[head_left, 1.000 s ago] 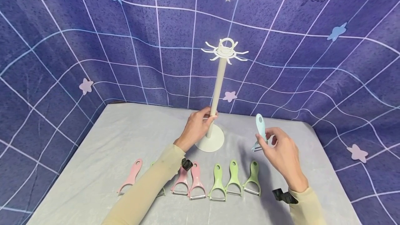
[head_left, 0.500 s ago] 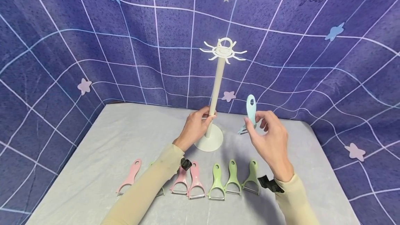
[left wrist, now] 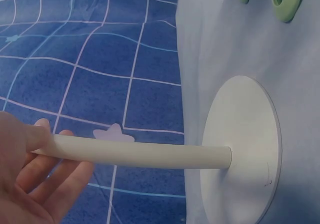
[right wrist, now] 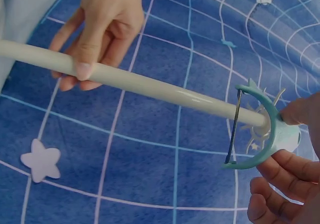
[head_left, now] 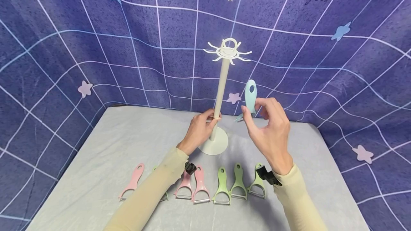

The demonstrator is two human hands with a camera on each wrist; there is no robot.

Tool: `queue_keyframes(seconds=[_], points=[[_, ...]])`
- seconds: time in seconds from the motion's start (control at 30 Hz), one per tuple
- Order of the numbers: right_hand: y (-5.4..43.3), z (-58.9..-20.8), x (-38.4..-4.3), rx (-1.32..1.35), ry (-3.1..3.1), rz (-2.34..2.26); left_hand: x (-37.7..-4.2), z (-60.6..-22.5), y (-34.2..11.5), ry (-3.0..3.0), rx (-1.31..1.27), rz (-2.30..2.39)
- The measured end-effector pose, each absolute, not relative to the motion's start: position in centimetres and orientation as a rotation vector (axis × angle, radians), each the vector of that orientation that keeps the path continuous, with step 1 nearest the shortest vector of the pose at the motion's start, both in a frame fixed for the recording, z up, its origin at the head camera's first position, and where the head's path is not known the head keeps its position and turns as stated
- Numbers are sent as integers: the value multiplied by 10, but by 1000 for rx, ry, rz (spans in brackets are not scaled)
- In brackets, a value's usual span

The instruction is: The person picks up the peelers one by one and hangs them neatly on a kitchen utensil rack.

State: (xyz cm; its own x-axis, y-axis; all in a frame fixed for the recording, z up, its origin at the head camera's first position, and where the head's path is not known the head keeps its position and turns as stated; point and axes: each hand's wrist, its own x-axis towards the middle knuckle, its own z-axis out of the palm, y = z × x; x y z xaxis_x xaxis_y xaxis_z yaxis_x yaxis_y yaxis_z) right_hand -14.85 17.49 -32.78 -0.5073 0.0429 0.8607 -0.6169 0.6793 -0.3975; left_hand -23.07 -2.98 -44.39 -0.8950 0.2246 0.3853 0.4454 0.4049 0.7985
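A cream-white stand [head_left: 221, 88] rises from a round base [left wrist: 242, 134] and carries a ring of curved hooks [head_left: 227, 52] at its top. My left hand [head_left: 199, 128] grips the pole low down, thumb on one side and fingers behind. In my right hand [head_left: 271, 124], thumb and fingers pinch a light blue vegetable peeler [head_left: 250, 93] near its head. Its handle points up with the hanging hole on top, to the right of the pole and below the hooks. From the right wrist view, the peeler's blade [right wrist: 233, 126] faces the pole side.
Pink peelers [head_left: 199, 179] and green peelers [head_left: 222, 184] lie in a row along the front of the grey-white cloth [head_left: 106, 145]. My left forearm covers part of one green peeler [head_left: 165, 198]. Behind the table hangs a purple-blue grid curtain [head_left: 144, 45].
My right hand has lifted the light blue peeler up and leftward, closer to the stand. The left hand keeps its grip on the pole.
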Motion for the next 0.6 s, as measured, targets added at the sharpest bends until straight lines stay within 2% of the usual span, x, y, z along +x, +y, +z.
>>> queue_keyframes(seconds=[0.6], points=[[145,-293,-169,536,-1861,826,-232,-444,-30,-2457,-585,-1480]])
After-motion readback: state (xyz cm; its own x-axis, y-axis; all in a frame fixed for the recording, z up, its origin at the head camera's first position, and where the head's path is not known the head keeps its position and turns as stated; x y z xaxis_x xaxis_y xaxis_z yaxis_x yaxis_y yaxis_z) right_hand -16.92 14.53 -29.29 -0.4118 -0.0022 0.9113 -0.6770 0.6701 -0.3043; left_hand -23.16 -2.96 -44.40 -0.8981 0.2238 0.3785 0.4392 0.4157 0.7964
